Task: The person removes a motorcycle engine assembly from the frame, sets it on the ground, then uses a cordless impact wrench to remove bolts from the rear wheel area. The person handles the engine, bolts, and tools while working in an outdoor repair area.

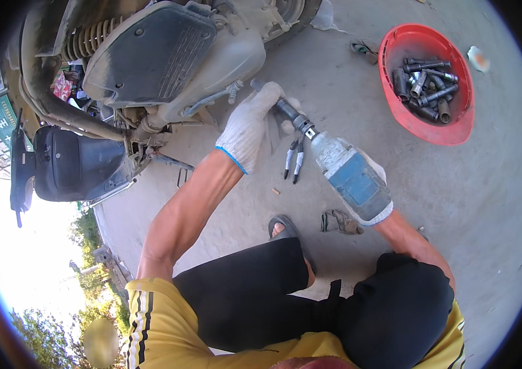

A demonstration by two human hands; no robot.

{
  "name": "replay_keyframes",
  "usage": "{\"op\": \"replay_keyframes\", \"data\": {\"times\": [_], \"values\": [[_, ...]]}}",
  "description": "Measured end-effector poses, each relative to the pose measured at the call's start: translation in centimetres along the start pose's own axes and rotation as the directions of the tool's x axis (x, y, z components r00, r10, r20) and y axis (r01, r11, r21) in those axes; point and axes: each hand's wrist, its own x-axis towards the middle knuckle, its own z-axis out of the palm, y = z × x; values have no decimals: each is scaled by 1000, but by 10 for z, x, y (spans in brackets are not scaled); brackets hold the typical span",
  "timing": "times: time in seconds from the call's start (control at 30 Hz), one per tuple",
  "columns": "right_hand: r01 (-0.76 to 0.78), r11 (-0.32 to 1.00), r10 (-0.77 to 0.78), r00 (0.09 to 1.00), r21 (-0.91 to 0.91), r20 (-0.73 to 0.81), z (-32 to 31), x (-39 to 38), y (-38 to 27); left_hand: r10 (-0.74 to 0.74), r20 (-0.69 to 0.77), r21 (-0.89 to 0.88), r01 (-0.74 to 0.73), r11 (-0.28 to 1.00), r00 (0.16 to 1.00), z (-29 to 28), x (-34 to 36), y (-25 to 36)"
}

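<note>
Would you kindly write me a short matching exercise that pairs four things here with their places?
Column one:
1. Power wrench
2. Metal sockets
3. Left hand
4. Pliers

Column two:
A. Lying on the ground
B. Inside the upturned red helmet
C. Held in the right hand
D. Around the wrench's black fitting

Pairs: 1-C, 2-B, 3-D, 4-A.

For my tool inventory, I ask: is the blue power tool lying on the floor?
No, the gloved right hand holds the blue power tool above the floor.
</note>
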Motion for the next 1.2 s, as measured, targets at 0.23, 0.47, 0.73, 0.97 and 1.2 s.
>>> {"op": "replay_keyframes", "data": {"times": [0.23, 0.47, 0.73, 0.97, 1.2], "values": [[-16, 964, 30, 998, 267, -48, 7, 16, 7, 76, 101, -138, -62, 988, 992, 20, 5, 5], [-210, 971, 201, 976, 111, 89, -2, 50, 10, 62, -167, 144, -38, 989, 984, 24, 9, 34], [10, 958, -13, 1000, -288, -7, 1, 59, 18, 58, -175, 295, -4, 956, 983, 26, 10, 42], [0, 934, 4, 1000, -357, 11, 6, 48, 18, 35, -246, 409, 71, 910, 969, 20, 15, 31], [-186, 982, 183, 979, 29, 90, 9, 48, 14, 51, -37, 339, -36, 940, 998, 16, 9, 25]]}}
